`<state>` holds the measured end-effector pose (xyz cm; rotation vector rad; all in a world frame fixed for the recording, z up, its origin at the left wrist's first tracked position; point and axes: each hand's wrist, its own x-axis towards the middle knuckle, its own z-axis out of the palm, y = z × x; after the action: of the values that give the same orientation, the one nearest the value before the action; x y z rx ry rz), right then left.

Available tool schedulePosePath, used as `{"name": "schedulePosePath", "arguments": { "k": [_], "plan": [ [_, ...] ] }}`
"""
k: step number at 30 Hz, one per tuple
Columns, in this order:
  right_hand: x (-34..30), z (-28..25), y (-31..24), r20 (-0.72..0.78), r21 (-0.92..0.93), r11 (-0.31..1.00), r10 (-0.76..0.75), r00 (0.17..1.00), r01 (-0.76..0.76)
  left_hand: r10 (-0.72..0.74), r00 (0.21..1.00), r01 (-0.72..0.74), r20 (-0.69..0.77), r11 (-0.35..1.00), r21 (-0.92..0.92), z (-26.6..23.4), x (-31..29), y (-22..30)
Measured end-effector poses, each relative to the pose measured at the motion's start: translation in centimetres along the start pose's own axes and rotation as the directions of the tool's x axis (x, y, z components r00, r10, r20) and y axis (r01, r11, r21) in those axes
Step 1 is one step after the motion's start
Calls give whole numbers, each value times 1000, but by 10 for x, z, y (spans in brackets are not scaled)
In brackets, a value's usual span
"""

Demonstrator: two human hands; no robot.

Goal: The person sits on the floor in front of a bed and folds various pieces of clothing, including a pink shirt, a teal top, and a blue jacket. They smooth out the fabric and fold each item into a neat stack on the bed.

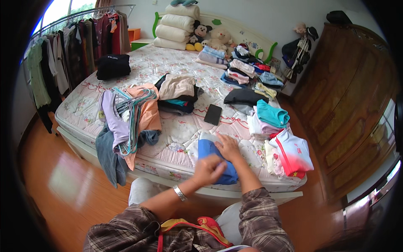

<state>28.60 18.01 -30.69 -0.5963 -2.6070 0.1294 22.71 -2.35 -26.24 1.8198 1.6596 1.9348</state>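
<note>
A blue and white folded garment lies on the near edge of the bed in front of me. My right hand rests flat on its upper part with the fingers stretched out. Over its left side is my left hand, curled closed and slightly blurred; whether cloth is inside the fingers is hidden. Just beyond the garment lies a dark phone or tablet. To the right sit a folded white and red garment and a turquoise one, each on a small pile.
At left, hangers lie over lilac, peach and denim clothes. Folded piles include one topped by beige cloth. Rolled quilts and plush toys stand at the headboard. A clothes rack flanks the bed; a wooden wardrobe stands right.
</note>
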Motion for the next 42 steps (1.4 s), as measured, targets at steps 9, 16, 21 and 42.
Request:
{"name": "schedulePosePath", "arguments": {
  "k": [9,16,21,42],
  "plan": [
    [-61,-44,-10,189,137,804,552,812,-579,-825,504,742,257,566,361,-55,25,-81],
    [-49,-8,20,207,490,651,559,803,-579,-757,326,945,566,271,-182,-21,50,-83],
    [-44,1,20,189,847,343,521,833,-407,-595,527,842,607,267,-469,-26,31,-104],
    [191,-18,136,-153,-343,880,291,944,-327,-580,395,918,713,282,-279,-46,71,-152]
  ]
}}
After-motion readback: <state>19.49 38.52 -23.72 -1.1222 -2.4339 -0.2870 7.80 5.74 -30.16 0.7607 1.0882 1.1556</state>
